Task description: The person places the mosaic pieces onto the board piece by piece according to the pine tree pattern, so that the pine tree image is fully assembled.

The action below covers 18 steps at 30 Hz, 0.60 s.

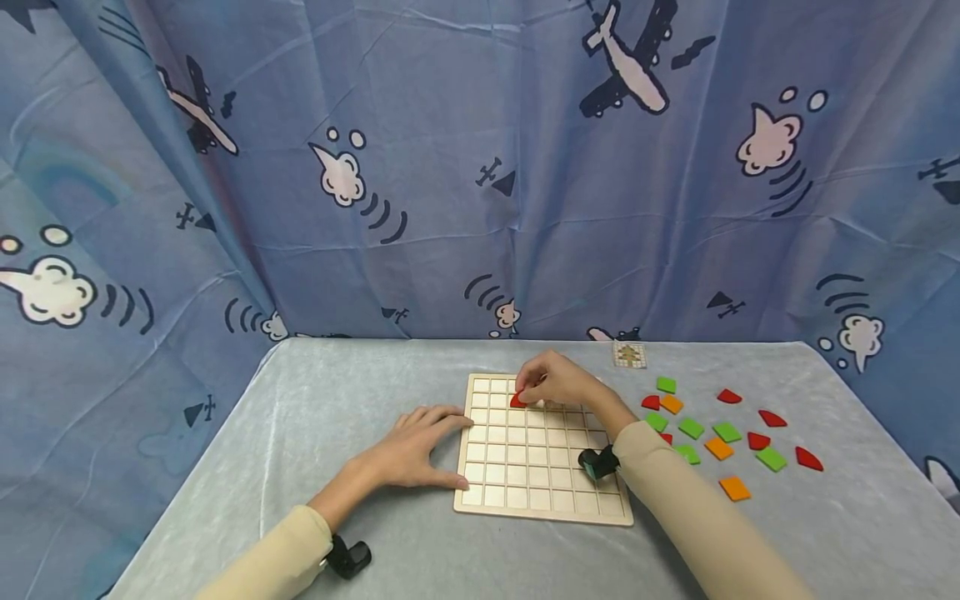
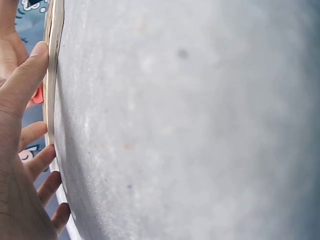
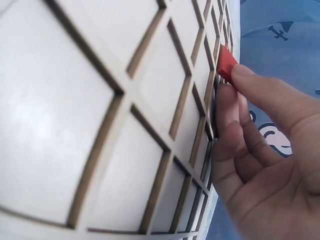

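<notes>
A pale wooden board [image 1: 517, 475] with a grid of square recesses lies flat on the table. Over its far part, my right hand [image 1: 553, 381] pinches a small red piece [image 1: 517, 401] between thumb and fingers. The right wrist view shows that red piece [image 3: 226, 64] against the grid; whether it sits inside a recess I cannot tell. My left hand [image 1: 416, 448] spreads along the board's left side, with thumb and index finger touching the edge. In the left wrist view its fingertips [image 2: 49, 187] line the board's side [image 2: 53, 80].
Right of the board lie scattered green squares [image 1: 727, 432], orange squares [image 1: 735, 488] and red rounded wedges [image 1: 808, 458]. A small card with a gridded tree pattern [image 1: 629, 355] is at the table's back edge. Behind hangs a blue patterned curtain [image 1: 435, 167].
</notes>
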Available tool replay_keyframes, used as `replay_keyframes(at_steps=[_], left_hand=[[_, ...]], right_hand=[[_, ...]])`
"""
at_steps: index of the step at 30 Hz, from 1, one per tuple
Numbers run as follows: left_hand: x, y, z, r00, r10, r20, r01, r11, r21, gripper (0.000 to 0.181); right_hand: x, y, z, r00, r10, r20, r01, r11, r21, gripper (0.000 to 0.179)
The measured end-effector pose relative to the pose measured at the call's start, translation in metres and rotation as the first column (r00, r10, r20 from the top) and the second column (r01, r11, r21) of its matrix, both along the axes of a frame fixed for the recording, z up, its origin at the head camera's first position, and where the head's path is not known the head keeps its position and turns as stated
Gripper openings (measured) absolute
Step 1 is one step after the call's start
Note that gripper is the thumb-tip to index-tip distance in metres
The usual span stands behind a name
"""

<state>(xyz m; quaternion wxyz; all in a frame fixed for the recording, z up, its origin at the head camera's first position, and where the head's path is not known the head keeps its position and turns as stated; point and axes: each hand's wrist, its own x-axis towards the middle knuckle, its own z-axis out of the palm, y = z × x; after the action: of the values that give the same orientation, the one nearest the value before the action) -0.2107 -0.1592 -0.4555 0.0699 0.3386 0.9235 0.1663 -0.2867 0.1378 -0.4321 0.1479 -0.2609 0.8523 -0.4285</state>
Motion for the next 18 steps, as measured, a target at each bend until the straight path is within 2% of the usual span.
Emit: replay_keyframes(at_steps=[10, 18], left_hand=[[0.0001, -0.0001, 0.0006, 1.000, -0.003, -0.005, 0.003, 1.000, 0.010, 0.086], [-0.0001, -0.0005, -0.0002, 1.000, -0.003, -0.010, 0.003, 1.000, 0.011, 0.086]], right_hand=[[0.0006, -0.0016, -0.0029, 0.999, 0.027, -0.017, -0.027, 0.999, -0.032, 0.010], [-0.0007, -0.0026, -0.0049, 0.998, 0.016, -0.060, -0.015, 1.000, 0.019, 0.007]])
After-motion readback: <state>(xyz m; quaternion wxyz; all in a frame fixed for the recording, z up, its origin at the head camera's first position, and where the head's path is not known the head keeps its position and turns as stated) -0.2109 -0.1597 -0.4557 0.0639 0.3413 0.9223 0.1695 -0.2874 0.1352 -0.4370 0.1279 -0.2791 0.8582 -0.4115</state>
